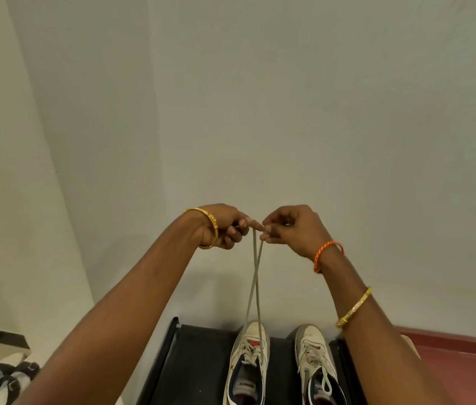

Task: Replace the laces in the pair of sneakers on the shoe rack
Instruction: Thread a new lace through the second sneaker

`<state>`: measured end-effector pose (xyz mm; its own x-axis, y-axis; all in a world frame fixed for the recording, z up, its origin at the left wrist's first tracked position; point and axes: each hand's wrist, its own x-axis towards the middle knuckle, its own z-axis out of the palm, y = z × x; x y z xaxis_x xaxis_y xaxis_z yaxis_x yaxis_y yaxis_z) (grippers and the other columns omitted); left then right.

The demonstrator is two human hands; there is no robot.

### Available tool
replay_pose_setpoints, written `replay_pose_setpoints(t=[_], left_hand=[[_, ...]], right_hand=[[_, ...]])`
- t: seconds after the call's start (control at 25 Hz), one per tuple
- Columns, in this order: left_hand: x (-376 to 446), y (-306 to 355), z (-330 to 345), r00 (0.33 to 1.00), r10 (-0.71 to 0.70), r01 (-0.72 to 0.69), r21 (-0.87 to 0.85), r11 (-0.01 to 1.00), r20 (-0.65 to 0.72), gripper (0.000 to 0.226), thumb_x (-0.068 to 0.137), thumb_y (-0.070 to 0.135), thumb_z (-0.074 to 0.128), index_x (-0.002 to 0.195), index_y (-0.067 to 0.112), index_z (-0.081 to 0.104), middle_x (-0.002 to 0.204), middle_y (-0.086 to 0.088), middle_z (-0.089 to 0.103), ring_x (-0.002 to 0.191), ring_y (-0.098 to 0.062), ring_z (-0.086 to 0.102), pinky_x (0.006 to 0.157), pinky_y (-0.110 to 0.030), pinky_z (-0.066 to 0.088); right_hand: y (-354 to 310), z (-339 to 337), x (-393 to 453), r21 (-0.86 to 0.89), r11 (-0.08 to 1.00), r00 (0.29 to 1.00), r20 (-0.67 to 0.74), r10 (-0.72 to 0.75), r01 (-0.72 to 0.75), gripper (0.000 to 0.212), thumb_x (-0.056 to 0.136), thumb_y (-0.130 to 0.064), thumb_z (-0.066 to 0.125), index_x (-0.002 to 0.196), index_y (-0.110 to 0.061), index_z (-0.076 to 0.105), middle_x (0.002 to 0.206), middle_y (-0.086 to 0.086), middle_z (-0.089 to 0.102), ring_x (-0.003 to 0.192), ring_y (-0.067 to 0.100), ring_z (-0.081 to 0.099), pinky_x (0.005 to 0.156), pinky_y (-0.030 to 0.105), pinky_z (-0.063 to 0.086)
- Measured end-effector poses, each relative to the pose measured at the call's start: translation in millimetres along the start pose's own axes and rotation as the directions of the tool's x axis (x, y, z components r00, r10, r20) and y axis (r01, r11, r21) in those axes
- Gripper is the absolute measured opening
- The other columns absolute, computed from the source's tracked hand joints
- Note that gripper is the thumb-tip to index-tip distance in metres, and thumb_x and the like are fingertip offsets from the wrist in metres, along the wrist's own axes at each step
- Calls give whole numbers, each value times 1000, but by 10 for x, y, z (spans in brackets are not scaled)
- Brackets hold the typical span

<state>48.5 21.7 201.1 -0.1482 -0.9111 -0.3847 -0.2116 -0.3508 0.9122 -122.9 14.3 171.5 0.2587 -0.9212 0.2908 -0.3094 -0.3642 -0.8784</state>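
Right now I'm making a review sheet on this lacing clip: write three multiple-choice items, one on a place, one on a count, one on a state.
1. Where do the sneakers stand?
A. black shoe rack
B. red floor
C. chair

2. How many lace strands rise to the hands?
A. one
B. two
C. four

3. What is the left hand doing?
A. hanging idle
B. pinching a lace end
C. pressing the wall

Answers:
A, both sneakers stand on the rack.
B, two crossing strands.
B, the left hand pinches a strand, as does the right hand.
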Motion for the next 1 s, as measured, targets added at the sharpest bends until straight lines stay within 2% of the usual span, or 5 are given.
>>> replay_pose_setpoints(t=[0.36, 0.52, 0.68, 0.84, 1.0], left_hand=[[46, 27, 70, 992, 100, -123, 628, 769, 73, 23, 102, 22, 37, 107, 19, 59, 57, 1, 39, 44, -9, 33, 48, -19, 31], [114, -79, 113, 971, 225, -216, 724, 655, 85, 25, 95, 37, 51, 99, 14, 62, 63, 1, 46, 52, -11, 42, 52, -18, 38], [194, -230, 135, 830, 557, -264, 902, 343, 31, 30, 92, 36, 55, 88, 10, 67, 69, 2, 56, 69, -17, 53, 59, -23, 39], [196, -320, 179, 682, 727, -184, 981, 64, 80, 27, 98, 29, 44, 108, 18, 67, 97, -2, 64, 90, -20, 59, 65, -27, 40], [222, -485, 242, 535, 832, -258, 966, -4, 146, 27, 99, 23, 43, 114, 18, 64, 97, -4, 63, 87, -25, 59, 61, -28, 39]], right_hand=[[41, -76, 132, -307, 915, 964, 55, -259, 264, 14, 80, -1, 69, 75, -14, 68, 75, -9, 69, 76, -4, 63, 73, 3, 43], [169, -29, 93, -37, 991, 989, 75, -128, 131, 16, 86, 4, 59, 80, -10, 62, 86, 11, 65, 73, 21, 70, 65, 29, 58], [255, 1, 98, 160, 986, 998, 51, 34, -42, 17, 82, 0, 68, 95, -9, 63, 81, 16, 69, 66, 22, 68, 59, 26, 55], [353, 58, 66, 407, 878, 968, 104, 230, -252, 10, 85, -1, 64, 94, 2, 65, 73, 11, 70, 64, 14, 67, 58, 20, 53], [344, 48, 85, 454, 808, 926, 171, 336, -377, 5, 87, 1, 61, 89, 1, 65, 72, 10, 69, 56, 9, 62, 51, 18, 49]])
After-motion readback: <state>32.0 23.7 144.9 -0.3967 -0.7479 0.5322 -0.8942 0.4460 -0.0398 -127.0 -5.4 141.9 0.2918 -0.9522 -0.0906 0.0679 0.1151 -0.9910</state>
